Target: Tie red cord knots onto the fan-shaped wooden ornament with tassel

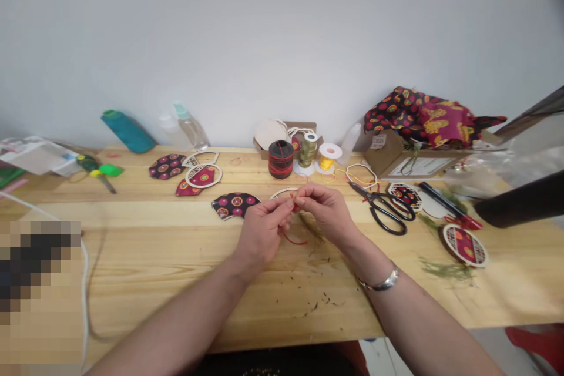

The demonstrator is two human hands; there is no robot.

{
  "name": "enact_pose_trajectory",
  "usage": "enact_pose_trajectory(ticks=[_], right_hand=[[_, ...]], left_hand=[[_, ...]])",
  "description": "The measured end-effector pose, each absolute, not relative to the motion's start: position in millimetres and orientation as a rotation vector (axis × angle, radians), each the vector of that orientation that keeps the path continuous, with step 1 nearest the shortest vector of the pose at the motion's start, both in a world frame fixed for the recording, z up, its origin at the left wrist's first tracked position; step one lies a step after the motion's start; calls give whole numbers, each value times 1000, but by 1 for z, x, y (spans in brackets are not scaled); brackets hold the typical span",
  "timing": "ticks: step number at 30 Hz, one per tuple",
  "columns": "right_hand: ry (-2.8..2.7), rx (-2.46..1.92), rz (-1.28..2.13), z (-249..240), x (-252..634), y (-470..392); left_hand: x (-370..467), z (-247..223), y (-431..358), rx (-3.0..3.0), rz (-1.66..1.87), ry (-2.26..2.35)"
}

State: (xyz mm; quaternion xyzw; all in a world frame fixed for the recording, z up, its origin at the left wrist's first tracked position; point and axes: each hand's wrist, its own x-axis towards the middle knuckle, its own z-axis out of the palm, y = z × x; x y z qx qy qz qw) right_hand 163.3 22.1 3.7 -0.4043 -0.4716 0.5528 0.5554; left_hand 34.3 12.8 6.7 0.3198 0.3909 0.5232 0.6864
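Note:
Over the middle of the wooden table, my left hand (263,228) and my right hand (324,211) meet fingertip to fingertip, both closed in a pinch. Between them is a red cord (294,241), whose loose end curls out below the left fingers. The pinched part is mostly covered by my fingers. Just behind my hands shows the curved pale rim of a frame (282,192), partly hidden. Left of my left hand lies a fan-shaped piece covered in dark patterned fabric (235,204). Black-handled scissors (383,208) rest open to the right of my right hand.
Behind my hands stand a red-and-black thread spool (281,160), a green spool (308,150) and a yellow spool (326,161). A cardboard box (396,155) holds patterned cloth at right. Fabric-covered pieces (167,165), a teal thread cone (127,131) and a screwdriver (97,172) lie left.

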Motion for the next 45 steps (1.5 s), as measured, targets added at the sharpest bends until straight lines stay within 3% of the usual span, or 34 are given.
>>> enact_pose_trajectory(ticks=[8,19,34,45], right_hand=[[-1337,-862,1105,6,172,25],[-1281,-828,1432,7,177,26],[-1194,-1015,1038,0,164,22],[-1003,-1041,1295,9,162,18]], left_hand=[[29,9,18,736,1041,863],[24,10,19,880,978,885],[31,7,12,839,1146,869],[28,11,8,1323,1265,1115]])
